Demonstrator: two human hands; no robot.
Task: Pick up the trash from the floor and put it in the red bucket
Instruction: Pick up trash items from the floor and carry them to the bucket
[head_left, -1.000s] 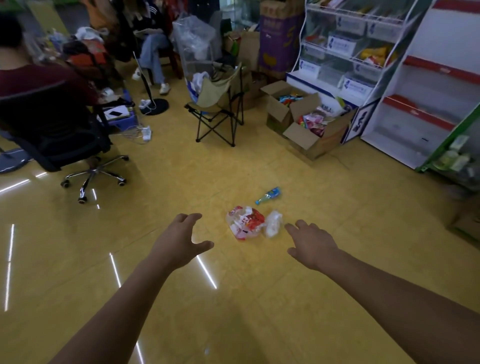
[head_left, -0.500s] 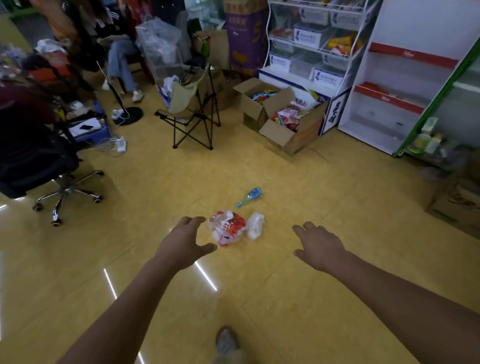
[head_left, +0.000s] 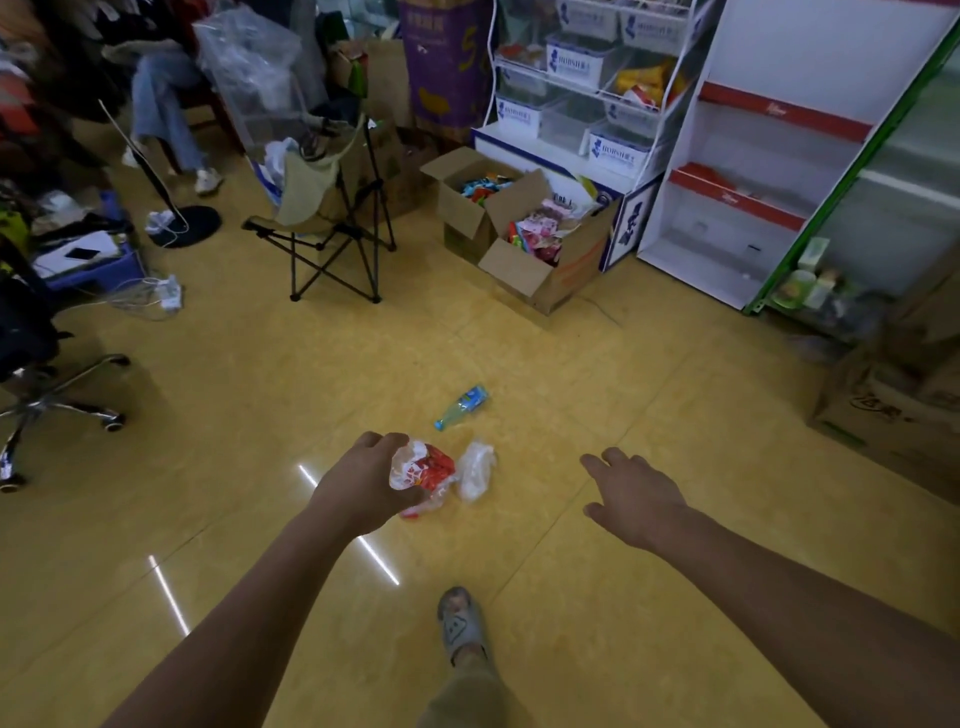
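Three pieces of trash lie on the yellow floor: a red and white plastic wrapper (head_left: 428, 470), a crumpled clear bag (head_left: 475, 467) just to its right, and a small blue-labelled bottle (head_left: 462, 405) on its side beyond them. My left hand (head_left: 363, 483) reaches down over the wrapper's left edge, with the wrapper showing between its curved fingers and thumb. It looks to be above the floor and grips nothing. My right hand (head_left: 631, 496) hovers to the right of the trash, fingers spread, holding nothing. No red bucket is in view.
My sandalled foot (head_left: 460, 618) stands behind the trash. A folding camp chair (head_left: 332, 228) and open cardboard boxes (head_left: 524, 244) of packets stand ahead. White shelving (head_left: 727, 156) lines the right. An office chair base (head_left: 57, 400) is at the left. A seated person is at the back left.
I have stepped closer and my foot has come into view. My left hand moved right and forward, from beside the wrapper to over its left edge. My right hand stayed spread.
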